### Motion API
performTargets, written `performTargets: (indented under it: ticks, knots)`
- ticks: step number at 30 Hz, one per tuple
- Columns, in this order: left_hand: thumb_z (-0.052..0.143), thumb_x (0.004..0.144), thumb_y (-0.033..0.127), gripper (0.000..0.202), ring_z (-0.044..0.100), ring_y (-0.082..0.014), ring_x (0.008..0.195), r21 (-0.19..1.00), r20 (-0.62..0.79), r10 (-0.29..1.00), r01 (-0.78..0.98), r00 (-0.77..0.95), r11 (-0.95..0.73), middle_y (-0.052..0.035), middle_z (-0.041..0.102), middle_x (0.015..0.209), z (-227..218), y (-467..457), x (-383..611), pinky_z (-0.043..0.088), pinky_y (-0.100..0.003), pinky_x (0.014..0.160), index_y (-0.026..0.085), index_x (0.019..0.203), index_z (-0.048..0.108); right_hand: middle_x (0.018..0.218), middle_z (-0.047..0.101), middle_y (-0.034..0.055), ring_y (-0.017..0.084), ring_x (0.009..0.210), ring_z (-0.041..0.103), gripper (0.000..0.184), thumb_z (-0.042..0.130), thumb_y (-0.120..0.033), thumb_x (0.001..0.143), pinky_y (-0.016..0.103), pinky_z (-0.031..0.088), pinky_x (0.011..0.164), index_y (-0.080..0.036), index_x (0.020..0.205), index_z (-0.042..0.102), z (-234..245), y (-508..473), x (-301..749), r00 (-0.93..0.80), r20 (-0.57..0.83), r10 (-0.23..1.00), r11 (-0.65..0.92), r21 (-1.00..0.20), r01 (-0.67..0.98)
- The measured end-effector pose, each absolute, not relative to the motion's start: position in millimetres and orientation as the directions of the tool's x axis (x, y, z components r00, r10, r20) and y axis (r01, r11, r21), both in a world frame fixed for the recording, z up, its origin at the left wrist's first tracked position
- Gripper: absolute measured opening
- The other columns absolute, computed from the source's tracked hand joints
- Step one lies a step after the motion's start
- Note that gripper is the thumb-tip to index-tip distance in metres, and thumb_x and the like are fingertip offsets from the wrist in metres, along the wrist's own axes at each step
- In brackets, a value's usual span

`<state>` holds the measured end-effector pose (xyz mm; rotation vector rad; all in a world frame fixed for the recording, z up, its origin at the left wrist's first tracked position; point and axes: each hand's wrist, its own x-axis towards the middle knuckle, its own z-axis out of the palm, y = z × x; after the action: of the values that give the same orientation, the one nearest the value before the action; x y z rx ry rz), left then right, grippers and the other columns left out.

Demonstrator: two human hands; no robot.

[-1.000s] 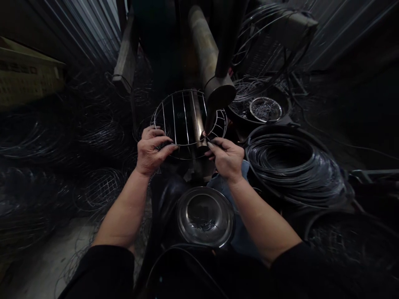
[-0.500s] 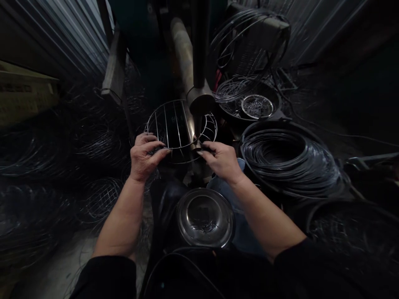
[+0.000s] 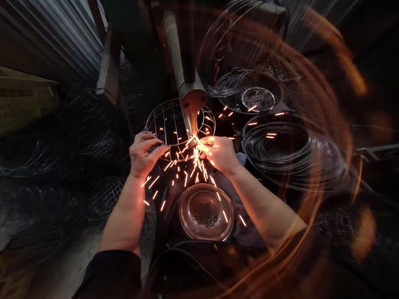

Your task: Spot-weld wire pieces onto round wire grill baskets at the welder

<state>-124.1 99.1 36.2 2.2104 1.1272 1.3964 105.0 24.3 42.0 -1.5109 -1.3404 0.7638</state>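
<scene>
A round wire frame (image 3: 170,120) with parallel ribs lies under the tip of a welding machine's electrode (image 3: 193,101). My left hand (image 3: 144,153) grips the frame's near left rim with curled fingers. My right hand (image 3: 220,153) pinches the rim and a thin wire just right of the electrode tip. Bright orange sparks (image 3: 191,160) spray from the contact point between my hands, down and outward.
A shiny steel bowl (image 3: 206,211) sits close below my hands. Big coils of dark wire (image 3: 289,151) lie at the right, with a smaller dish of wire pieces (image 3: 258,99) behind. Finished wire frames (image 3: 106,195) pile up on the left by a corrugated wall.
Sparks now burst from the weld point under the electrode, lighting both hands orange. The hands and the wire frame have stayed in nearly the same place.
</scene>
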Motion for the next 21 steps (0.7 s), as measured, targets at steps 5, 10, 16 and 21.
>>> performTargets:
  ticks: [5, 10, 16, 21]
  knots:
    - [0.082, 0.065, 0.04, 0.018, 0.062, -0.0167, 0.088, 0.632, 0.605, 0.771, 0.467, 0.202, -0.618, 0.0001, 0.063, 0.083, 34, 98, -123, 0.052, -0.034, 0.083, 0.024, 0.07, 0.073, 0.072, 0.07, 0.0017, 0.014, 0.054, 0.063, 0.011, 0.065, -0.019, 0.077, 0.026, 0.051, 0.053, -0.016, 0.083, 0.074, 40, 23, 105, 0.226, 0.023, 0.974, -0.029, -0.973, 0.227]
    - [0.083, 0.065, 0.035, 0.019, 0.06, -0.0158, 0.088, 0.64, 0.539, 0.814, 0.524, 0.216, -0.562, 0.0004, 0.062, 0.086, 29, 101, -123, 0.051, -0.033, 0.082, 0.024, 0.076, 0.072, 0.104, 0.07, 0.0103, 0.019, 0.093, 0.065, 0.026, 0.053, -0.023, 0.091, 0.033, 0.051, 0.088, -0.017, 0.111, 0.068, 28, -24, 96, 0.187, 0.339, 0.922, 0.146, -0.753, 0.641]
    - [0.082, 0.067, 0.029, 0.015, 0.059, -0.0158, 0.087, 0.669, 0.536, 0.818, 0.487, 0.208, -0.562, -0.0014, 0.062, 0.087, 31, 97, -120, 0.051, -0.032, 0.083, 0.026, 0.079, 0.074, 0.11, 0.068, 0.0172, 0.029, 0.094, 0.068, 0.024, 0.056, -0.008, 0.079, 0.037, 0.054, 0.077, -0.013, 0.095, 0.073, -22, -106, 48, -0.306, -0.542, 0.783, 0.096, -0.382, 0.919]
    - [0.083, 0.066, 0.032, 0.017, 0.06, -0.0163, 0.089, 0.652, 0.585, 0.788, 0.466, 0.193, -0.598, -0.001, 0.063, 0.087, 33, 90, -120, 0.05, -0.033, 0.083, 0.025, 0.08, 0.076, 0.108, 0.068, 0.0155, 0.027, 0.088, 0.071, 0.03, 0.047, -0.011, 0.087, 0.033, 0.055, 0.07, -0.015, 0.1, 0.074, -43, -115, 42, -0.356, -0.612, 0.706, 0.15, -0.362, 0.92]
